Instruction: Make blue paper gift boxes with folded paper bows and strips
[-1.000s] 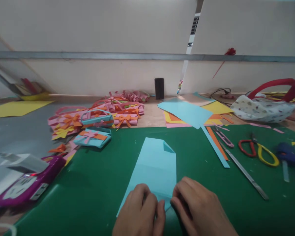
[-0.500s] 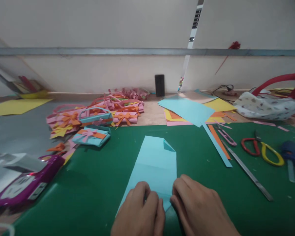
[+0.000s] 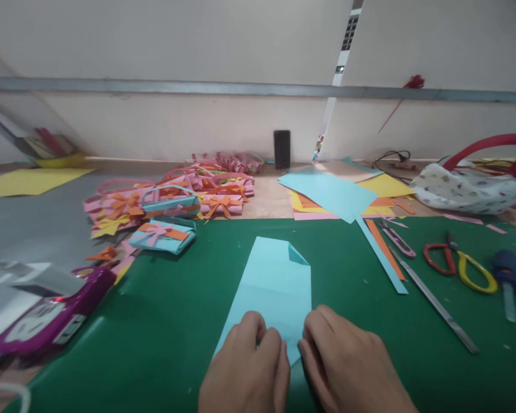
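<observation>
A light blue sheet of paper lies on the green mat, its far right corner folded over and crease lines across it. My left hand is closed on the sheet's near part, fingers curled and bunched together. At the near right edge, my right hand is closed too, thumb and fingers pinching the paper. My hands hide most of the near edge, so the fold there barely shows. Beyond the sheet's left side sits a small blue paper bag with an orange band and pink bow.
Pink paper bags are piled at the back left, above a purple device. To the right lie paper strips, a craft knife, a steel ruler, scissors and a blue tape dispenser. A black phone leans on the wall.
The view has shifted slightly, so most things appear a little further right. Both hands keep their hold on the light blue paper, with hardly any visible movement.
</observation>
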`<control>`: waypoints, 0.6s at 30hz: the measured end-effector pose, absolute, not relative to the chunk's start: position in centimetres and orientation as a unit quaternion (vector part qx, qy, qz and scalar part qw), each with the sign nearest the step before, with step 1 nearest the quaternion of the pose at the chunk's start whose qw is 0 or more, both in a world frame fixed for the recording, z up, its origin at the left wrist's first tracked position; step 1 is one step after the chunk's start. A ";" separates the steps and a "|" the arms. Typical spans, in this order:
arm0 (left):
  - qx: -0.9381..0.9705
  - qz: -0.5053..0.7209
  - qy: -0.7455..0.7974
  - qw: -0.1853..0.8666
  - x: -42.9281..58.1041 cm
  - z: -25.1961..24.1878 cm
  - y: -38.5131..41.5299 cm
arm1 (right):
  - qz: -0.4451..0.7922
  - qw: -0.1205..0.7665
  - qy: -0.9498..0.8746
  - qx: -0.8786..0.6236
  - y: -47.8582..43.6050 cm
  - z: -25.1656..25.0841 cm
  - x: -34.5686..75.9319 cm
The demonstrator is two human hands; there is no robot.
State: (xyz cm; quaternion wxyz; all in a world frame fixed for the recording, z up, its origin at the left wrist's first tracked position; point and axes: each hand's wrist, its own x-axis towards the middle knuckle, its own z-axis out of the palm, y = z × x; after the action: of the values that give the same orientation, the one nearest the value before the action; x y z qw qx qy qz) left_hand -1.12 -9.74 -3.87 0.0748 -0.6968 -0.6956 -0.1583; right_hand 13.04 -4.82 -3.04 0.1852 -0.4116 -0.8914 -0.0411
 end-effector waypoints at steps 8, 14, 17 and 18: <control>-0.707 -0.144 -0.690 0.057 -1.3 -3.1 -9.8 | -0.031 0.183 -0.888 -0.421 -4.8 -3.0 13.2; -0.704 -0.097 -0.703 0.035 -1.1 -2.4 -9.6 | -0.008 0.159 -0.884 -0.438 -4.9 -2.7 13.2; -0.703 -0.074 -0.707 0.015 -1.1 -1.9 -9.6 | -0.025 0.191 -0.867 -0.459 -4.9 -3.1 13.3; -0.703 -0.067 -0.708 0.008 -1.1 -1.7 -9.5 | -0.025 0.204 -0.863 -0.461 -4.9 -3.3 13.4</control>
State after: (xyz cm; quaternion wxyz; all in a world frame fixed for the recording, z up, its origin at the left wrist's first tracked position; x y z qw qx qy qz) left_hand -1.06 -9.53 -1.73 0.0083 -0.7025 -0.7084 -0.0672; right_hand 13.40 -4.87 -3.27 0.2045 -0.4607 -0.8633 -0.0248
